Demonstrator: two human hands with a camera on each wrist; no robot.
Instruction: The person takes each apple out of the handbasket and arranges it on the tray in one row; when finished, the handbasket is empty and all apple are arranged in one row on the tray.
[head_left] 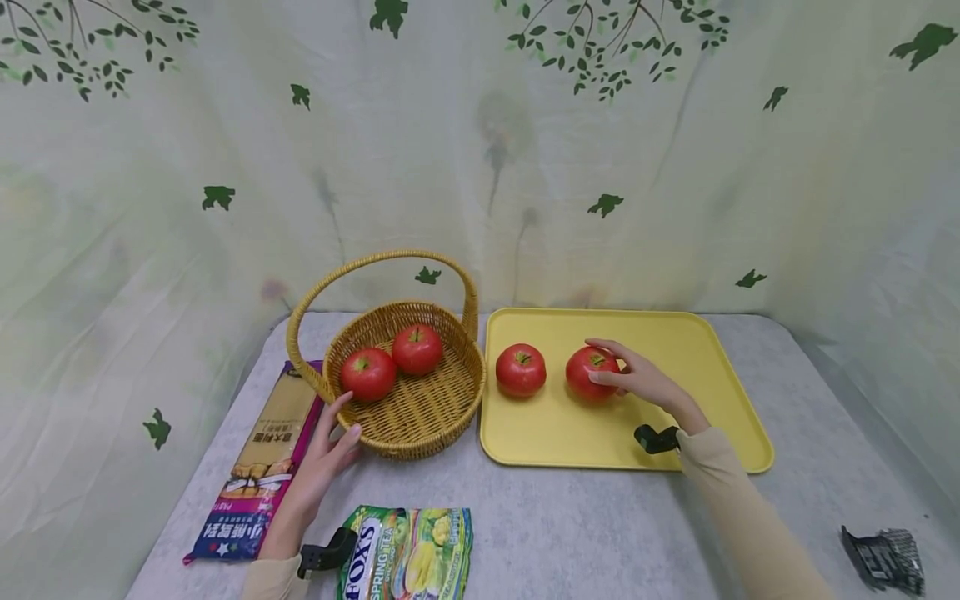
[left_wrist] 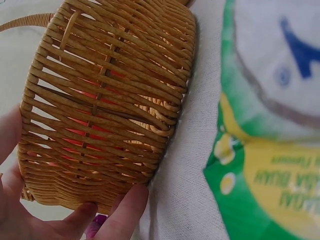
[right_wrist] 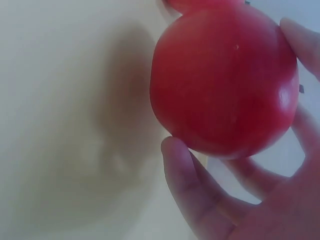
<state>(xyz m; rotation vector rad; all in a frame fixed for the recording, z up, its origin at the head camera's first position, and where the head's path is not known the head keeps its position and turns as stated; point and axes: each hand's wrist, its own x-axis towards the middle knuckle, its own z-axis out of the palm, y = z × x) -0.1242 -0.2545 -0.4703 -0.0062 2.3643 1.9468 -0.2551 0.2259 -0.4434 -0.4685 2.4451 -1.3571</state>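
Against the near left side of a wicker basket (head_left: 420,429), my left hand (head_left: 322,458) rests with its fingers spread. In the left wrist view, its fingertips touch the woven wall (left_wrist: 110,105) and reach toward the rim. Two red apples (head_left: 417,348) sit inside the basket. My right hand (head_left: 645,379) grips another red apple (head_left: 588,375) over the yellow tray (head_left: 675,350), thumb and fingers around its sides. Whether this apple (right_wrist: 225,80) touches the tray is hard to tell. One more red apple (head_left: 521,370) lies on the tray, left of the held one.
Left of the basket lies a long pasta packet (head_left: 258,467). A green Fox's candy bag (head_left: 408,554) is at the table's front edge, near my left wrist. Far right, a small black packet (head_left: 885,560) lies on the table. A printed curtain (head_left: 480,167) hangs behind.
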